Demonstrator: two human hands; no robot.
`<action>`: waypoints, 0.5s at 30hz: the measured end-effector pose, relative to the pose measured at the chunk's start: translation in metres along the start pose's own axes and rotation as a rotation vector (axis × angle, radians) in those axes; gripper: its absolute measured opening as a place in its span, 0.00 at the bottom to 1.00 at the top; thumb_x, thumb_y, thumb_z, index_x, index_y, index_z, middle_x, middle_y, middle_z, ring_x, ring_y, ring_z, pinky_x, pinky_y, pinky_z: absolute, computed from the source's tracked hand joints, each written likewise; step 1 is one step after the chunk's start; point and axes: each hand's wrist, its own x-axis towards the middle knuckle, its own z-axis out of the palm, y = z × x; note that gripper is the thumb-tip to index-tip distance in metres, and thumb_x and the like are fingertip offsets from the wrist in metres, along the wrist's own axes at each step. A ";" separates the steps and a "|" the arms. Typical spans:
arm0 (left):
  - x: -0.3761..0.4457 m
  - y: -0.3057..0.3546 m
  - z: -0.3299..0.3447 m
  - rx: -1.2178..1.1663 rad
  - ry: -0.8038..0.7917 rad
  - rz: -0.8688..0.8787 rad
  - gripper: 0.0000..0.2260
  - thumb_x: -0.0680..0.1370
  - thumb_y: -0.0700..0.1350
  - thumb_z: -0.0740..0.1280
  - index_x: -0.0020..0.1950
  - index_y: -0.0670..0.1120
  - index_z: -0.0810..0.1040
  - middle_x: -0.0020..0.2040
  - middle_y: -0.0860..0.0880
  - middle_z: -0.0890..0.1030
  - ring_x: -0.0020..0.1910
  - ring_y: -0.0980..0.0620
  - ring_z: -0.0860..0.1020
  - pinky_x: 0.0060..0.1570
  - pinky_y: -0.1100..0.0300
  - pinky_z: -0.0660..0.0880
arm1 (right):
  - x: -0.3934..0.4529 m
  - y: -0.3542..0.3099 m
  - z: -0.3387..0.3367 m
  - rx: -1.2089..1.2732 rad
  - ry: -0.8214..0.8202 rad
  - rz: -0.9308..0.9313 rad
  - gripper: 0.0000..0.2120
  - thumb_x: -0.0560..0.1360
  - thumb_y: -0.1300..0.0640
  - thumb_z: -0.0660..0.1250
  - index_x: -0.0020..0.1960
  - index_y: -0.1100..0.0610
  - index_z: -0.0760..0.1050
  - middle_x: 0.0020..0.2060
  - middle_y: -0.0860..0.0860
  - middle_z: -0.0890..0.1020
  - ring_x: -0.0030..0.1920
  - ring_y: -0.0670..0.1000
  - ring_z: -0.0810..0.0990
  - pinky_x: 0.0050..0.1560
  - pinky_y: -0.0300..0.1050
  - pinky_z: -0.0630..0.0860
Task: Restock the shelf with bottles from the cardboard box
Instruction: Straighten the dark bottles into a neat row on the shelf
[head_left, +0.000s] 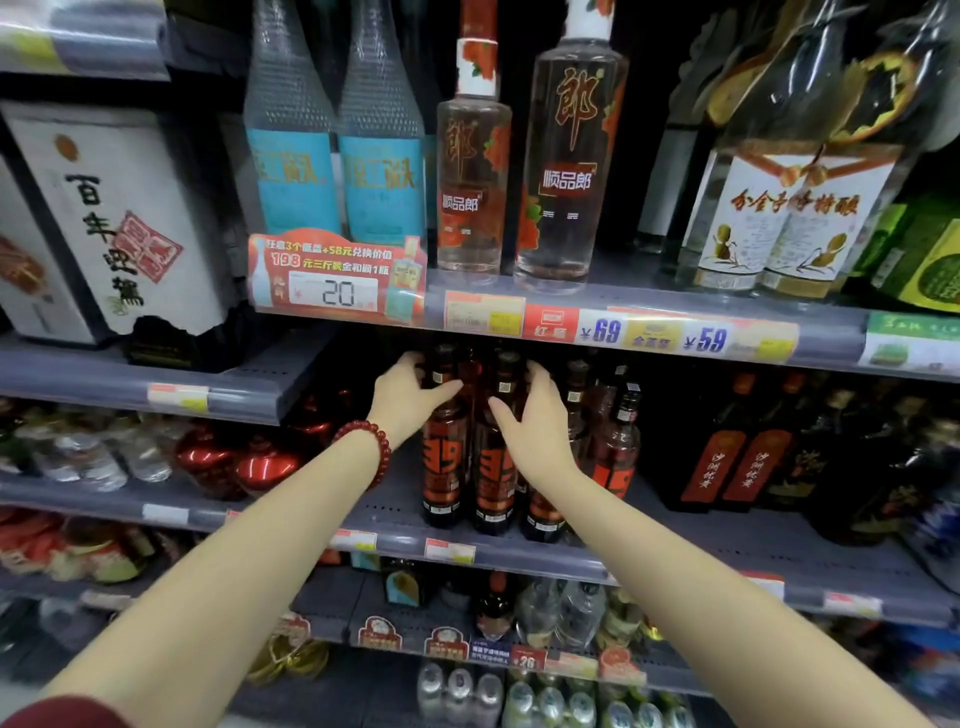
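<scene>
Several tall red-orange bottles with black caps stand in a tight group on the middle shelf (395, 514). My left hand (408, 397), with a red bead bracelet on its wrist, grips the neck and shoulder of the left front bottle (442, 467). My right hand (537, 415) wraps the upper body of the bottle beside it (492, 473). Both bottles stand upright on the shelf. More bottles of the same kind (615, 447) stand to the right and behind. The cardboard box is out of view.
The shelf above (675, 312) hangs low over the bottle caps and carries clear bottles and price tags. Red round bottles (260, 462) stand left of the group, dark bottles (727, 457) to the right. Lower shelves hold more bottles.
</scene>
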 end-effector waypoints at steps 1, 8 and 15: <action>0.005 -0.003 0.001 -0.027 -0.034 0.007 0.27 0.71 0.51 0.75 0.65 0.43 0.73 0.58 0.43 0.80 0.58 0.45 0.78 0.58 0.59 0.73 | 0.004 -0.001 0.005 0.010 0.017 0.024 0.31 0.77 0.56 0.67 0.75 0.60 0.57 0.70 0.59 0.68 0.70 0.56 0.67 0.67 0.39 0.61; 0.025 -0.026 0.003 -0.161 -0.276 0.098 0.15 0.69 0.48 0.77 0.53 0.53 0.79 0.53 0.50 0.84 0.55 0.51 0.81 0.61 0.50 0.76 | 0.013 0.006 0.024 -0.003 0.046 0.135 0.28 0.78 0.54 0.65 0.73 0.60 0.61 0.59 0.61 0.79 0.60 0.60 0.77 0.53 0.38 0.69; 0.022 -0.024 0.006 -0.243 -0.261 0.135 0.08 0.71 0.46 0.75 0.48 0.49 0.81 0.49 0.48 0.85 0.51 0.52 0.82 0.58 0.49 0.78 | 0.017 -0.002 0.022 -0.112 0.010 0.135 0.20 0.79 0.56 0.64 0.66 0.65 0.64 0.54 0.64 0.80 0.54 0.63 0.80 0.51 0.51 0.76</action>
